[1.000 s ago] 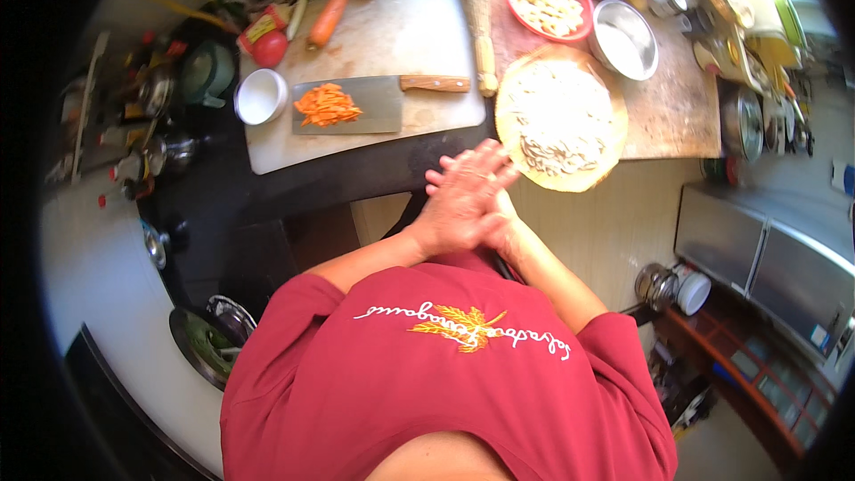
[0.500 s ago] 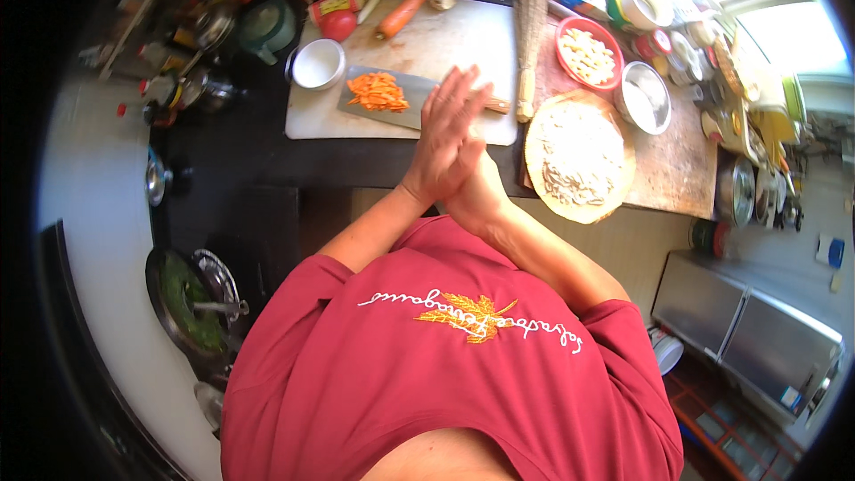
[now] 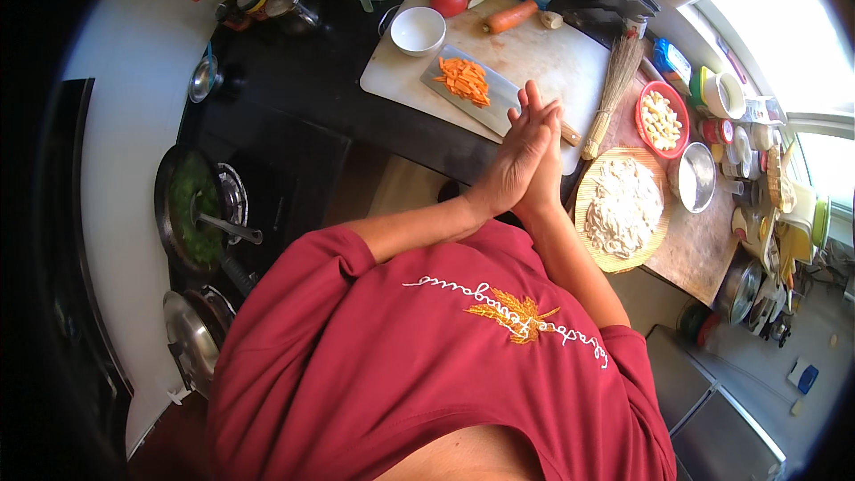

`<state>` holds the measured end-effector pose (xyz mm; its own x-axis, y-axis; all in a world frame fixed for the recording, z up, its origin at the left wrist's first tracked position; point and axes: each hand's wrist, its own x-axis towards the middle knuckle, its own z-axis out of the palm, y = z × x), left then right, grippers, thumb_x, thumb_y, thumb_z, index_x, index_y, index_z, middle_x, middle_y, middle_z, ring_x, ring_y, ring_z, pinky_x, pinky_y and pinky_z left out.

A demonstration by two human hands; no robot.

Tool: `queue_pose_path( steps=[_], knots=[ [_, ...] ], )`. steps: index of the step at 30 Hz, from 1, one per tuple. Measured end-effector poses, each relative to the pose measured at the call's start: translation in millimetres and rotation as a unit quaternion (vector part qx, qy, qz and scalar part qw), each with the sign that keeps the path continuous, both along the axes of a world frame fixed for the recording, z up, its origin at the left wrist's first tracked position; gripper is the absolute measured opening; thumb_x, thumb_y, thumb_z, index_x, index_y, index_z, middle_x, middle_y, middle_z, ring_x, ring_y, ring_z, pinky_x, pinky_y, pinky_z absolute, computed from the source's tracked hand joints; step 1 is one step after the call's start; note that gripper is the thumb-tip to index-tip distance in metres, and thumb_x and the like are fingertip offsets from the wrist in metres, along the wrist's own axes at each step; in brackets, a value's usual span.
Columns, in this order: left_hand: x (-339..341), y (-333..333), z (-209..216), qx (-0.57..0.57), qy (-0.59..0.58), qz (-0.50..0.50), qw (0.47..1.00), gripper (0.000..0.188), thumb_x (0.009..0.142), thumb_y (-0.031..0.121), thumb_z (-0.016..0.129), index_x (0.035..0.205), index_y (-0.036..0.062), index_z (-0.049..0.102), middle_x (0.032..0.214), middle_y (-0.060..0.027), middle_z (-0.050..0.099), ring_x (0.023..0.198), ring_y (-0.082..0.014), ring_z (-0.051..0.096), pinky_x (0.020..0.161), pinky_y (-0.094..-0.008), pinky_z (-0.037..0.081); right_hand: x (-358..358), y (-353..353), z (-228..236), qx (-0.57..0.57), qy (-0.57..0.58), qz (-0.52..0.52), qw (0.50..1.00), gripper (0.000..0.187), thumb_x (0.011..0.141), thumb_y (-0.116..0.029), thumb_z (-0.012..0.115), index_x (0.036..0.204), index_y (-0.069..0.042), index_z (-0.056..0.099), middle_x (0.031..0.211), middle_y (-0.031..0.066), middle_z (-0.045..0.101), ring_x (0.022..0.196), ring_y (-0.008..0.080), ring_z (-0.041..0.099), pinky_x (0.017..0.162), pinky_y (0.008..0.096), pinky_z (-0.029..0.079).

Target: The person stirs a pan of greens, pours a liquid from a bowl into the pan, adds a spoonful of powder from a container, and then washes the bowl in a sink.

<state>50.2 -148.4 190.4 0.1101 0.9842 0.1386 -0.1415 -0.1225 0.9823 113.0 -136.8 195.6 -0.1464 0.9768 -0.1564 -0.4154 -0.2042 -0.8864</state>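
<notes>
Pressing the left hand (image 3: 513, 167) and right hand (image 3: 546, 182) together palm to palm by the near edge of the counter (image 3: 414, 135), extending the fingers (image 3: 554, 129) nearly straight, pointing them far and slightly right, gripping nothing visible. Overlapping, in this view, part of a cleaver (image 3: 503, 103), lying flat on the white cutting board (image 3: 570, 62), running its long axis from far left to near right, aiming the wooden handle (image 3: 571, 134) near and right. Carrying carrot strips (image 3: 463, 80) on the blade (image 3: 497, 114). Showing, farther back on the board, a whole carrot (image 3: 510, 17), slanting from near left to far right between a tomato (image 3: 448, 1) and a garlic bulb (image 3: 551, 20). Displaying at the right a round tray (image 3: 583, 214), bearing pale strips (image 3: 623, 207).
</notes>
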Motion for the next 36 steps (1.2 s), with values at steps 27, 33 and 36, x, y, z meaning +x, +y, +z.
queue_pose_path(
  steps=[27, 33, 36],
  knots=[
    [-111, -48, -50, 0.186, 0.318, -0.026, 0.929, 0.052, 0.093, 0.04, 0.034, 0.134, 0.0083, 0.038, 0.138, -0.0129, 0.037, 0.132, -0.0314, 0.028, 0.108, -0.0424, 0.018, -84, -37, -101, -0.316, 0.251, 0.226, 0.886, 0.058, 0.092, -0.054, 0.029, 0.118, -0.006, 0.048, 0.112, 0.0125, 0.055, 0.1, 0.0267, 0.055, 0.087, 0.0403, 0.043],
    [-195, -32, -129, 0.038, 0.534, 0.137, 0.834, 0.039, 0.091, 0.024, 0.046, 0.123, 0.0012, 0.047, 0.123, -0.0159, 0.049, 0.112, -0.031, 0.047, 0.096, -0.0376, 0.036, -83, -29, -38, -0.369, 0.14, 0.349, 0.85, 0.059, 0.093, -0.055, 0.026, 0.136, -0.016, 0.035, 0.137, 0.0071, 0.039, 0.125, 0.0234, 0.037, 0.104, 0.041, 0.024],
    [-256, -12, -157, -0.155, 0.278, 0.338, 0.886, 0.033, 0.09, 0.02, 0.051, 0.117, -0.0004, 0.05, 0.101, -0.011, 0.059, 0.083, -0.0197, 0.058, 0.074, -0.0304, 0.048, -62, -19, -33, -0.321, 0.276, 0.494, 0.76, 0.059, 0.093, -0.053, 0.03, 0.123, -0.005, 0.049, 0.116, 0.0078, 0.057, 0.106, 0.022, 0.053, 0.091, 0.0339, 0.039]
  ],
)
